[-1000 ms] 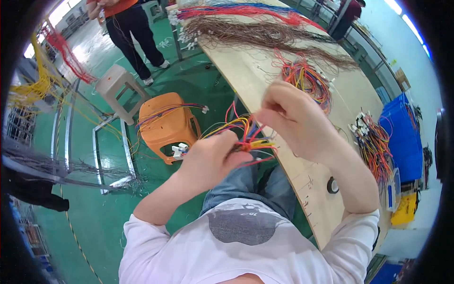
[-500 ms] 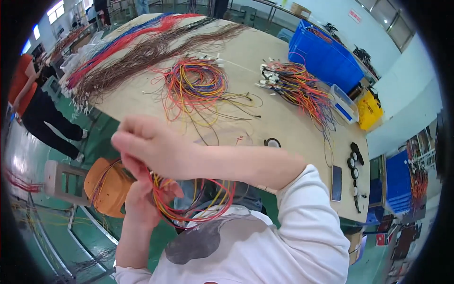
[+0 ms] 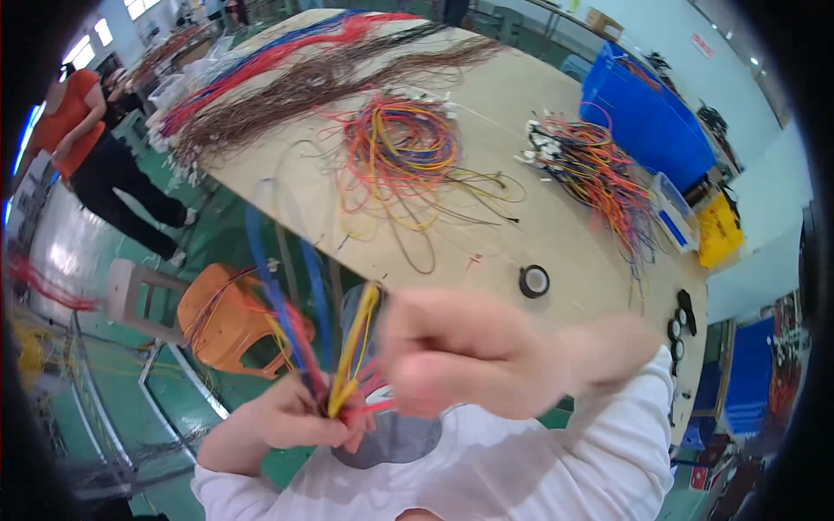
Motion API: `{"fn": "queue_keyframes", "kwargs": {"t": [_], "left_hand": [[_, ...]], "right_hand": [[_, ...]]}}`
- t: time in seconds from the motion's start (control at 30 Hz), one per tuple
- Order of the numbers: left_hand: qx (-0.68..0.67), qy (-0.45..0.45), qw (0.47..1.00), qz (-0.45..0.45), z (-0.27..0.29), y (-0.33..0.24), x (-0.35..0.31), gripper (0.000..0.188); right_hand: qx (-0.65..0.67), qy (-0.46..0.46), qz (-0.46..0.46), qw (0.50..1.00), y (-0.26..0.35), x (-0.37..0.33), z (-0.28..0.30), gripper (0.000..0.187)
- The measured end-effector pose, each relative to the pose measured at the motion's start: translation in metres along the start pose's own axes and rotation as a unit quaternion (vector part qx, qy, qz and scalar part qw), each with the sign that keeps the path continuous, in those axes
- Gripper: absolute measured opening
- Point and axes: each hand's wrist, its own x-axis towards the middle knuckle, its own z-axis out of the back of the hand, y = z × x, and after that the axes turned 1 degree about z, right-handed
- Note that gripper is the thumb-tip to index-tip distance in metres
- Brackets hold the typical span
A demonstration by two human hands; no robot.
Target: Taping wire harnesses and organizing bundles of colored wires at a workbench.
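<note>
My left hand (image 3: 291, 415) is closed round a bundle of thin coloured wires (image 3: 349, 360), low in front of my body. Yellow, blue, and red strands stand up out of that grip, smeared by motion. To the right of it, my right hand (image 3: 473, 352) is curled into a fist, blurred, its back hiding most of the fingers. Pinkish-red strands run between the two hands, but whether the right fingers hold them is hidden. Beyond my hands on the table (image 3: 486, 252) lies a loose coil of multicoloured wires (image 3: 404, 139).
A roll of black tape (image 3: 534, 280) lies right of the coil. Farther right are a connector-ended wire bundle (image 3: 595, 165), a blue bin (image 3: 647, 113) and a yellow bag (image 3: 719, 230). Long wires (image 3: 287, 95) cover the far left. An orange stool (image 3: 230, 317) and a person (image 3: 104, 156) are at left.
My right hand has moved right and down, away from above my left hand. The held wires, looped before, now point upward. My view has shifted, and the tape roll shows more fully.
</note>
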Motion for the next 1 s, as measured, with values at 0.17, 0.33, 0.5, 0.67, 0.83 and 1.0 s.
{"fn": "queue_keyframes", "kwargs": {"t": [0.17, 0.33, 0.5, 0.67, 0.83, 1.0], "left_hand": [[0.044, -0.036, 0.974, 0.221, -0.007, 0.003, 0.024, 0.014], [0.265, -0.275, 0.92, 0.084, 0.032, -0.045, 0.098, 0.018], [0.397, -0.453, 0.791, -0.109, 0.12, -0.154, 0.186, 0.02], [0.647, -0.464, 0.559, -0.232, 0.097, -0.187, 0.391, 0.03], [0.825, -0.202, 0.494, -0.187, 0.001, -0.065, 0.551, 0.027], [0.786, -0.027, 0.61, -0.09, -0.026, 0.033, 0.522, 0.033]], "right_hand": [[0.244, -0.149, -0.043, 0.957, -0.037, -0.03, 0.036, 0.012], [-0.025, -0.419, 0.134, 0.898, -0.079, -0.056, 0.099, 0.008], [-0.536, -0.611, -0.004, 0.582, -0.15, -0.177, 0.11, 0.027], [-0.584, -0.623, -0.174, 0.492, -0.198, -0.223, 0.07, 0.033], [-0.605, -0.621, -0.193, 0.46, -0.19, -0.217, 0.076, 0.028], [-0.623, -0.597, -0.174, 0.474, -0.197, -0.208, 0.088, 0.019]]}}
